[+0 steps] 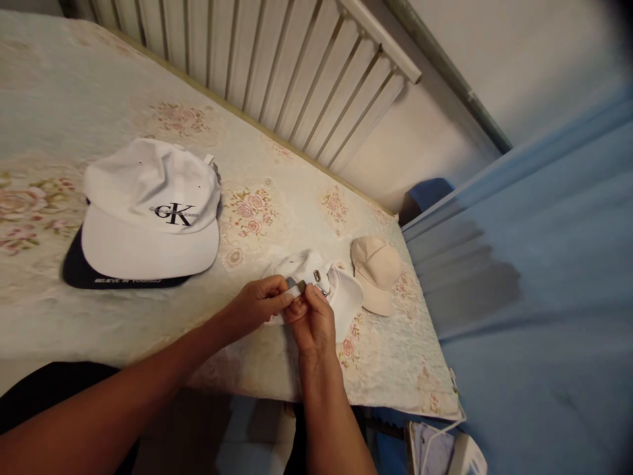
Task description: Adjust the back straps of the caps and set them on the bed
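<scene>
A white cap (347, 295) lies on the floral bedspread (291, 188), its brim toward the right and a small metal fitting (317, 275) on it. My left hand (262, 302) pinches the cap's white back strap (295, 291) from the left. My right hand (315, 320) is closed on the strap's other part, its fingertips meeting those of the left. A dark grey bit shows at the strap's end between the fingers; I cannot make out exactly what it is. Part of the cap is hidden behind both hands.
Beyond the held cap is a beige cap (377, 264). To the left, a white cap (148, 191) with black lettering rests on a black cap (78, 264). A slatted headboard (257, 66) borders the bed; a blue curtain (544, 277) hangs at right, a white device (467, 455) below.
</scene>
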The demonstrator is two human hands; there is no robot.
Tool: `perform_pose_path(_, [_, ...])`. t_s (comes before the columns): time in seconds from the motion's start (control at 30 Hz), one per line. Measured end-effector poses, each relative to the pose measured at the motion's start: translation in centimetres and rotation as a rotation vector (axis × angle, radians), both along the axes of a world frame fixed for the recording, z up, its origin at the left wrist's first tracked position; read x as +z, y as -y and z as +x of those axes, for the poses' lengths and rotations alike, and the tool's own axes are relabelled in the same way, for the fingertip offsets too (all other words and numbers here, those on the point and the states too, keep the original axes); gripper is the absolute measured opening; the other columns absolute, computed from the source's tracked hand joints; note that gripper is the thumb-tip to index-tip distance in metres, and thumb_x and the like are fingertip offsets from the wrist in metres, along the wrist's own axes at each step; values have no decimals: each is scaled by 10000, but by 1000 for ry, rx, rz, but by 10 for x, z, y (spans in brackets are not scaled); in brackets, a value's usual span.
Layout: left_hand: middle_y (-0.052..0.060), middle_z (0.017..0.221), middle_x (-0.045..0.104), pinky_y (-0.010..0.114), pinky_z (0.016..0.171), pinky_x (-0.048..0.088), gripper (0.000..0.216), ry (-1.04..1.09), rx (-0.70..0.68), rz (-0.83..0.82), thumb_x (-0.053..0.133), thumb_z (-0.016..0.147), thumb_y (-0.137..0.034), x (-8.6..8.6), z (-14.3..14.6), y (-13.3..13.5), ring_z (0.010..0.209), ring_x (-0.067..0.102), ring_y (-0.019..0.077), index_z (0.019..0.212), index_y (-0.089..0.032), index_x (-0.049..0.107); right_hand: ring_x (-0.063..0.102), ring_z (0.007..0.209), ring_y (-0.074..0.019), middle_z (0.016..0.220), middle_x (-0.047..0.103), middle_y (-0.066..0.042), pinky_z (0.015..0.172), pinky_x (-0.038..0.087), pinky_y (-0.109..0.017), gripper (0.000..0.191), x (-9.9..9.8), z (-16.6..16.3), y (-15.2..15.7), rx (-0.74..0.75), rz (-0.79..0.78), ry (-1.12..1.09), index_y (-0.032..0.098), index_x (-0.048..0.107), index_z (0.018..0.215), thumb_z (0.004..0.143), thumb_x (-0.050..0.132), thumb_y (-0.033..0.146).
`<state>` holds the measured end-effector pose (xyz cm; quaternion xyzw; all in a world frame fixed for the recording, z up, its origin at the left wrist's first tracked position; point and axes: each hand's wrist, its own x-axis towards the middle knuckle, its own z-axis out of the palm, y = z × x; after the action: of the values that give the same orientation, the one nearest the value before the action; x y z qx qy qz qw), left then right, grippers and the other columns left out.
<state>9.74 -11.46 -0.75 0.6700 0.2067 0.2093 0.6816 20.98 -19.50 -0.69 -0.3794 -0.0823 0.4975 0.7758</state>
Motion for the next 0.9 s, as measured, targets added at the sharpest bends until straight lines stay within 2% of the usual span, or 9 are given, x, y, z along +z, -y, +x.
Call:
perform_pose_path(0.13, [-74,548,427,221,503,314,299,2,4,-15,549,828,-429,0,2,1,509,394,87,672,-191,456,437,442,-74,477,501,57,494,417,-210,253,0,1,-1,-14,-41,-12,191,485,602,755,676,257])
perform_pose_path(0.27, [-74,543,434,221,497,316,291,-12,9,-12,549,824,-414,2,3,2,501,396,84,666,-190,454,448,399,-83,437,505,50,435,389,-214,267,2,0,-2,-35,-101,17,194,481,574,768,639,287])
perform_pose_path(0.47, [-77,529,425,224,497,317,279,-34,23,13,540,829,-371,2,2,2,501,398,84,645,-194,427,459,359,-77,415,532,32,393,372,-209,262,3,-1,-1,-72,-110,89,170,520,519,735,636,262])
perform_pose_path(0.63, [-72,536,432,227,502,335,266,-48,6,14,528,829,-340,1,2,2,512,406,87,636,-195,419,437,335,-70,371,495,47,380,353,-197,301,2,1,0,-76,-108,127,173,501,491,717,672,277])
perform_pose_path(0.9, [-64,549,457,229,492,351,290,-34,-37,-41,529,827,-411,2,5,2,500,424,86,657,-192,441,425,353,-62,408,508,51,388,348,-197,287,2,4,2,-36,-84,138,170,516,523,712,699,286])
